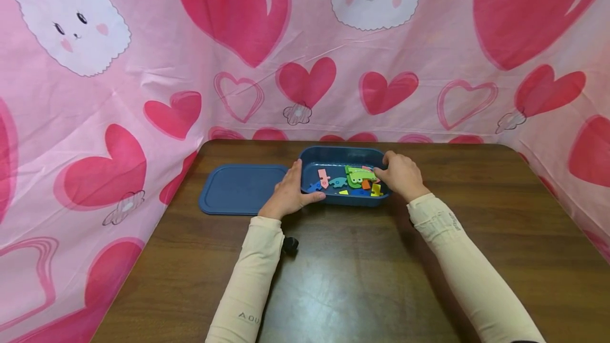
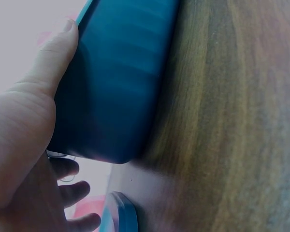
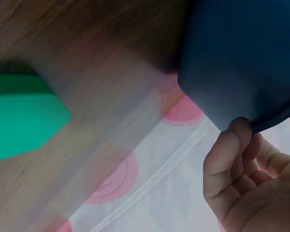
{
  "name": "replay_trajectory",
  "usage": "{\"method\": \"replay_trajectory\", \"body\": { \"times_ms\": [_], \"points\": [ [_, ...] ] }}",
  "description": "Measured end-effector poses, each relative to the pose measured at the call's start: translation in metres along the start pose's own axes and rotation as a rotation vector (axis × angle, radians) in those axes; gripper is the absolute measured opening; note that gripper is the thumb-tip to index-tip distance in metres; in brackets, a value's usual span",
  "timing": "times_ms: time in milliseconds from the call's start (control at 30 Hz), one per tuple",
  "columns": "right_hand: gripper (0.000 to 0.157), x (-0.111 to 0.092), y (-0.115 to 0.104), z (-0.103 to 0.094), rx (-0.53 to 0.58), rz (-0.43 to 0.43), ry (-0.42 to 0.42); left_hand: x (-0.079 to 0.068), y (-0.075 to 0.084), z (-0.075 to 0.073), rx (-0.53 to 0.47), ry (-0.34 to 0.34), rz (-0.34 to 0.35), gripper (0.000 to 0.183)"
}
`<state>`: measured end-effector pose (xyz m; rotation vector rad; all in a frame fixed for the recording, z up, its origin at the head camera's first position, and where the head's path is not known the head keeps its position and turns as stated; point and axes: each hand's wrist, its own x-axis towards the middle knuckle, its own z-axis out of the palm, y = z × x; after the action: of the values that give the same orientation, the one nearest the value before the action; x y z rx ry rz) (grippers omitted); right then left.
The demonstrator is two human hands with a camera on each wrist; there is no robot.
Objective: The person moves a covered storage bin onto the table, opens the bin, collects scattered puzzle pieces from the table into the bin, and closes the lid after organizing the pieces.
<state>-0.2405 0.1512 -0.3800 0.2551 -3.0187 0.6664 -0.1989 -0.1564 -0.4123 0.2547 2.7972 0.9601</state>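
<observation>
A dark blue open box (image 1: pixel 350 201) stands on the wooden table, with colourful puzzle pieces (image 1: pixel 360 175) in it. Among these are a green crocodile-like piece, a pink one and several blue and yellow ones. My left hand (image 1: pixel 288 189) spans the box's left front corner. Its thumb lies straight along the front rim, and the other fingers extend beside the left end; in the left wrist view several fingertips (image 2: pixel 75 193) hang apart from the box wall. At the right end, my right hand (image 1: pixel 404 173) pinches the rim between thumb and curled fingers (image 3: pixel 239 145).
A flat dark blue lid (image 1: pixel 243 189) lies left of the box, close to my left hand. Behind the brown table (image 1: pixel 362 279) hangs a pink curtain (image 1: pixel 314 41) with hearts and rabbits. A bright green shape (image 3: pixel 24 116) of unclear kind shows in the right wrist view.
</observation>
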Motion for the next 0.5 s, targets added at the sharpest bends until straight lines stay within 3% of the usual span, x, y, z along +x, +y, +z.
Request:
{"method": "replay_trajectory", "body": {
  "times_ms": [267, 500],
  "points": [
    [0.03, -0.014, 0.011, -0.008, 0.099, -0.004, 0.042, 0.0, -0.001, 0.0, -0.006, 0.0, 0.01, 0.122],
    [0.017, -0.034, 0.039, -0.024, 0.129, -0.065, 0.03, -0.001, -0.001, 0.001, -0.012, 0.006, 0.011, 0.123]
  ]
}}
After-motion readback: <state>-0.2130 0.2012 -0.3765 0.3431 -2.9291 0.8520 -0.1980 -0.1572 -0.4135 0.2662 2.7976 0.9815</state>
